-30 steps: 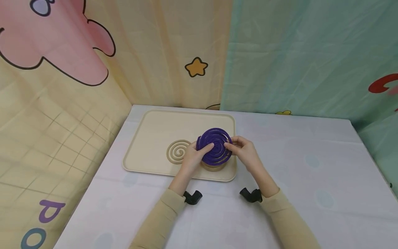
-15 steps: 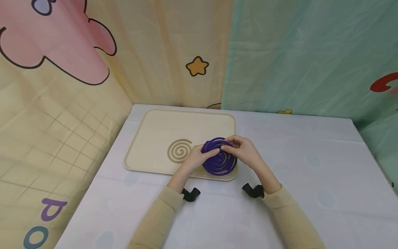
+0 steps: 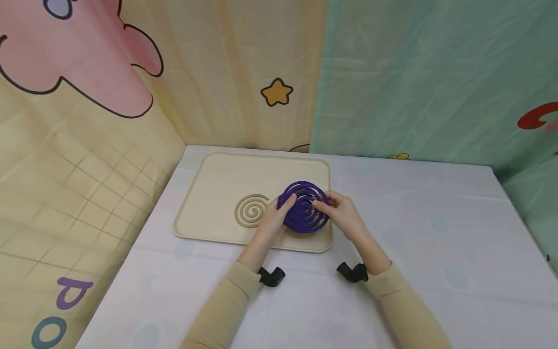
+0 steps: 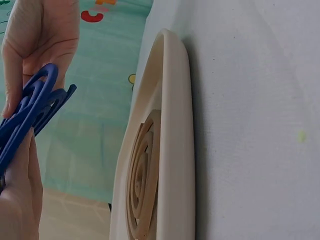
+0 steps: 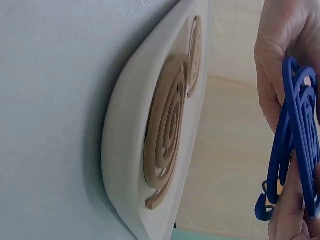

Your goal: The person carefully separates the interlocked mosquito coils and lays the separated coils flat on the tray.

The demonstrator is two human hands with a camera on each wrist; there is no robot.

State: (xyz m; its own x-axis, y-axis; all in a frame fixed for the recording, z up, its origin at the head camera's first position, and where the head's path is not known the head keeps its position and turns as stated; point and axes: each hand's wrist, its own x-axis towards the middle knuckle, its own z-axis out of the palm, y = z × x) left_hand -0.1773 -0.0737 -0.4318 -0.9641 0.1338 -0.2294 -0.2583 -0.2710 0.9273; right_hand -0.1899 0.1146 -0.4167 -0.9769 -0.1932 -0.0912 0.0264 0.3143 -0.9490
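Observation:
Above the tray's right end, both hands hold a pair of nested purple mosquito coils (image 3: 303, 224), which look blue in the wrist views. My left hand (image 3: 271, 220) grips their left side, thumb on the upper face. From the right, my right hand (image 3: 344, 212) pinches the coils near the rim. In the right wrist view the held coils (image 5: 300, 130) stand partly apart, with a loose end at the bottom. A tan mosquito coil (image 3: 251, 224) lies flat on the tray, left of my hands. Another tan coil (image 5: 154, 145) rests below the purple ones, mostly hidden in the head view.
The cream tray (image 3: 213, 194) has a raised rim and sits on a white-covered table (image 3: 418, 228). Printed curtains (image 3: 392, 87) hang behind and at the sides. A black camera mount (image 3: 271, 277) is on each wrist.
The purple coils dipped toward me and tilted half a second ago, then came back up and left. My right fingers have shifted along their right side.

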